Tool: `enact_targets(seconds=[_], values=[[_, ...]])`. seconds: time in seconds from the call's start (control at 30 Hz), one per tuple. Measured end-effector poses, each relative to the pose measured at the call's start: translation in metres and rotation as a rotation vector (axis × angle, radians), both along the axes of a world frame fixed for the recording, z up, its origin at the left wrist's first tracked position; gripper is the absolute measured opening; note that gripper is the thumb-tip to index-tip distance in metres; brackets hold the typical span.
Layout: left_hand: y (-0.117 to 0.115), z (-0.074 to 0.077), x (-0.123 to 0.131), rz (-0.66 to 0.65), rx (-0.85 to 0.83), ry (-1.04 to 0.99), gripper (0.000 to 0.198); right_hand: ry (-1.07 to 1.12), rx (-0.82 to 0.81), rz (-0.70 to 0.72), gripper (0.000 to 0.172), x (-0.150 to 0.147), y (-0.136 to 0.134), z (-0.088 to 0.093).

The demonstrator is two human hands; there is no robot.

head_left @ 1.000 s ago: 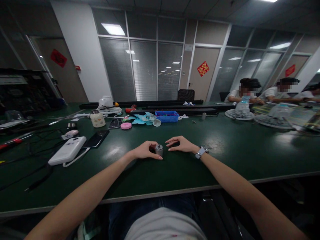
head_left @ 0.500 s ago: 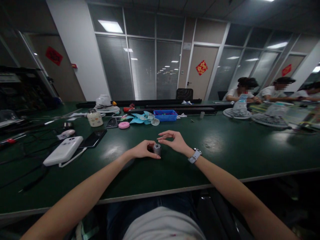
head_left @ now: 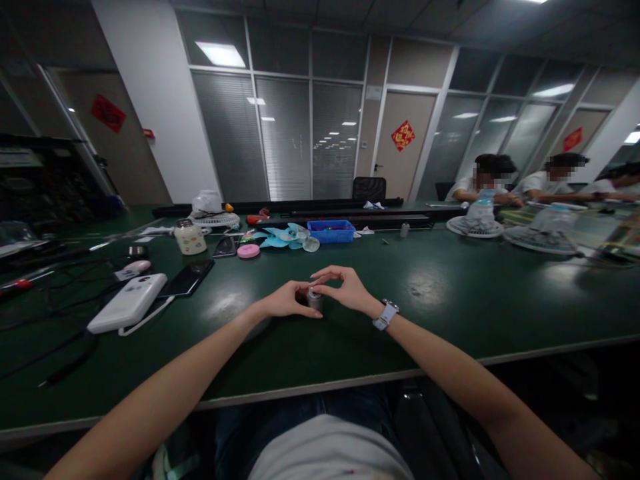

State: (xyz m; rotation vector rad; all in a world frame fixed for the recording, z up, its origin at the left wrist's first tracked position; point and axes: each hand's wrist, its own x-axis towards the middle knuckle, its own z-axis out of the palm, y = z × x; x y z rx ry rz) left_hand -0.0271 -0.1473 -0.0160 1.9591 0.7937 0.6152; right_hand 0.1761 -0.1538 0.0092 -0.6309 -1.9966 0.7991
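A small grey metal cylinder, which looks like a small motor (head_left: 315, 302), stands upright on the green table just in front of me. My left hand (head_left: 287, 299) is closed around it from the left, thumb along its near side and fingers behind. Over its top end my right hand (head_left: 343, 288) comes in from the right, thumb and index fingertips brought together in a pinch. Those fingertips cover the top of the motor, so whatever lies between them is hidden.
Beyond my hands lie a blue basket (head_left: 331, 231), light-blue fan blades (head_left: 283, 236) and a round pink case (head_left: 249, 251). A white power bank (head_left: 129, 303), a phone (head_left: 187, 277) and cables are at left. Another small metal cylinder (head_left: 404, 230) stands farther back. People work at right.
My right hand has moved slightly left and down onto the motor's top, and its thumb and index finger have closed together. The left hand and the motor have stayed in place.
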Motion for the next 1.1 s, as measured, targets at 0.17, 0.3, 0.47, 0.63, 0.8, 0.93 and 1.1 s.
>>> enact_targets(seconds=[0.17, 0.3, 0.47, 0.63, 0.8, 0.93, 1.1], values=[[0.001, 0.0, 0.0, 0.006, 0.018, 0.0, 0.045, -0.039, -0.02, 0.024, 0.029, 0.0, -0.002, 0.0], [0.001, 0.0, 0.0, -0.008, 0.031, -0.001, 0.046, -0.07, -0.046, 0.064, 0.035, 0.001, -0.002, 0.002], [0.0, -0.001, -0.001, -0.013, 0.033, -0.018, 0.045, -0.076, -0.052, 0.09, 0.038, 0.002, -0.002, 0.002], [-0.001, 0.0, -0.001, -0.01, 0.016, -0.013, 0.039, -0.073, -0.007, 0.002, 0.035, 0.002, 0.001, 0.0], [0.0, 0.001, -0.001, 0.007, 0.034, 0.004, 0.037, -0.046, -0.02, -0.044, 0.035, -0.002, -0.001, -0.004], [0.001, 0.001, -0.001, 0.023, 0.017, 0.021, 0.042, 0.013, -0.006, -0.022, 0.037, 0.0, 0.002, -0.003], [0.001, 0.003, -0.002, 0.015, -0.01, 0.031, 0.046, 0.007, -0.05, 0.014, 0.051, 0.031, 0.02, -0.001]])
